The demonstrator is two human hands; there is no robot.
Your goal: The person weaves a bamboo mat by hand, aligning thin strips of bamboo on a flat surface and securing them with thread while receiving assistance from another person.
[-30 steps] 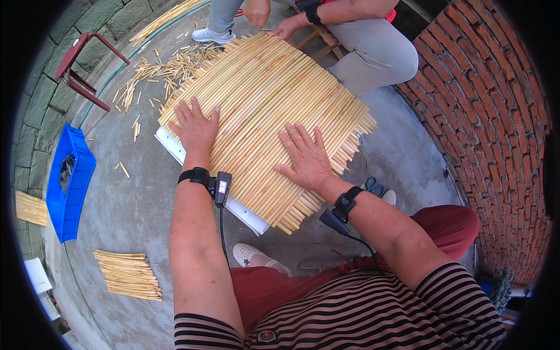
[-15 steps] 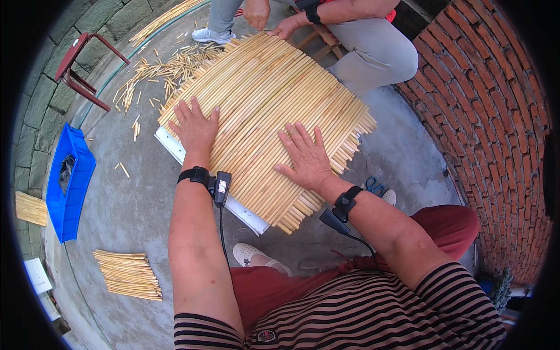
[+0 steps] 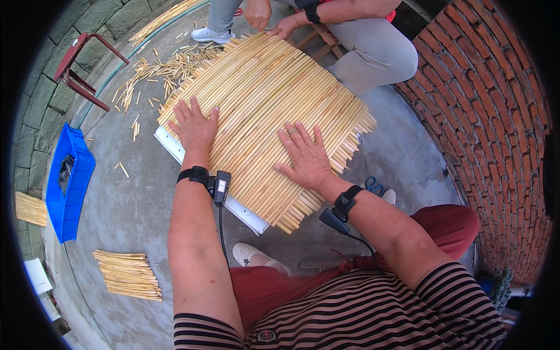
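Note:
A broad mat of pale yellow reed sticks, laid side by side, rests on a white board whose edge shows at the left and near side. My left hand lies flat on the mat's left part, fingers spread. Flat on its near right part is my right hand, fingers apart, holding nothing. Stick ends jut out unevenly along the right edge. At the far edge a co-worker's hand touches the sticks, and the other hand hovers next to it.
Cut stick pieces lie scattered on the concrete at the far left. A dark red stool and a blue crate stand left. A stick bundle lies near left. Blue-handled scissors sit at right, before a brick wall.
The co-worker's raised hand has shifted very slightly at the far edge. My hands and the mat stay practically where they were.

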